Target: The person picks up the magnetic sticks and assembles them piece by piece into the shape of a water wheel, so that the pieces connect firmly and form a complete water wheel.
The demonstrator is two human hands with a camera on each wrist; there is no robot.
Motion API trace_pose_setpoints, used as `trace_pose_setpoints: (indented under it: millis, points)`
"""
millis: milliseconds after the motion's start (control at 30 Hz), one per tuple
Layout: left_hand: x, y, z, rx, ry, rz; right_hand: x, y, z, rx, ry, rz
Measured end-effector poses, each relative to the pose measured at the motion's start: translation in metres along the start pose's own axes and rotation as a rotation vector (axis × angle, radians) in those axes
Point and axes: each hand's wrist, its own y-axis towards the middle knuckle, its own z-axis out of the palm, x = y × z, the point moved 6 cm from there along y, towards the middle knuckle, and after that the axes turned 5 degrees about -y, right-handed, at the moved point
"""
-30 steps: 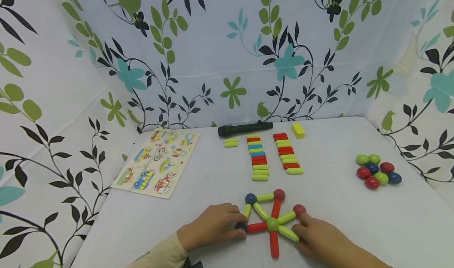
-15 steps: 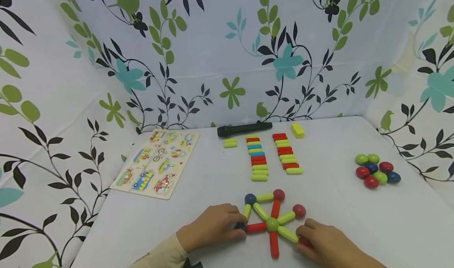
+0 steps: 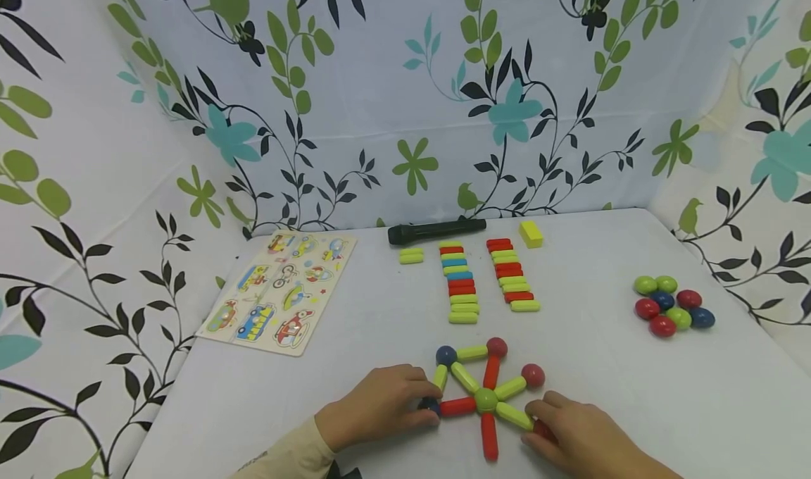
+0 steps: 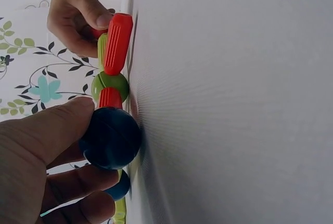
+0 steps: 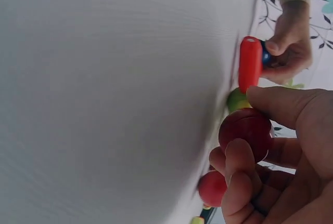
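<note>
Watching from beside the table point(image 3: 589, 352): main risk, I'd judge, is a crooked push from the right grip point(image 3: 576, 430), which could swing the yellow-green rod point(image 3: 514, 415) just beyond its fingertips or pull it off the green hub ball point(image 3: 486, 400). Should the left grip point(image 3: 389, 405) slacken, the whole star might slide or twist. Lower red rod point(image 3: 489, 437), between the grips with no ball on its near end, could be knocked by a straying thumb. Right grip pinches a red ball point(image 5: 244, 133) between thumb and fingers; ball sits at the fingertips, by that yellow-green rod's end. Seated or merely close, cannot tell; fingers hide the join. Left grip holds a dark blue ball point(image 4: 111, 138), thumb above, a red rod point(image 3: 457, 406) running from it to the hub, between both grips.
</note>
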Motion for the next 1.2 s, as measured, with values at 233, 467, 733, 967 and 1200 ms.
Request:
trace_pose_setpoints:
  millis: [233,467,733,967,1200]
  points:
    - [0.001,-0.001,0.000,-0.001,0.006,-0.005,-0.004,0.002,0.005,-0.004,-0.016,-0.015]
    - [0.000,-0.001,-0.001,-0.014,0.010,0.007,-0.006,0.002,0.006,0.016,-0.012,-0.005]
    - [-0.003,-0.001,-0.002,-0.014,0.012,0.022,0.003,0.015,-0.067,-0.157,-0.301,0.038]
    - [0.000,-0.002,0.000,0.003,0.002,-0.004,0.029,0.119,-0.125,-0.237,-0.469,-0.157]
    - [-0.002,-0.002,-0.002,-0.017,0.019,0.027,0.059,0.252,-0.112,-0.182,-0.600,-0.254]
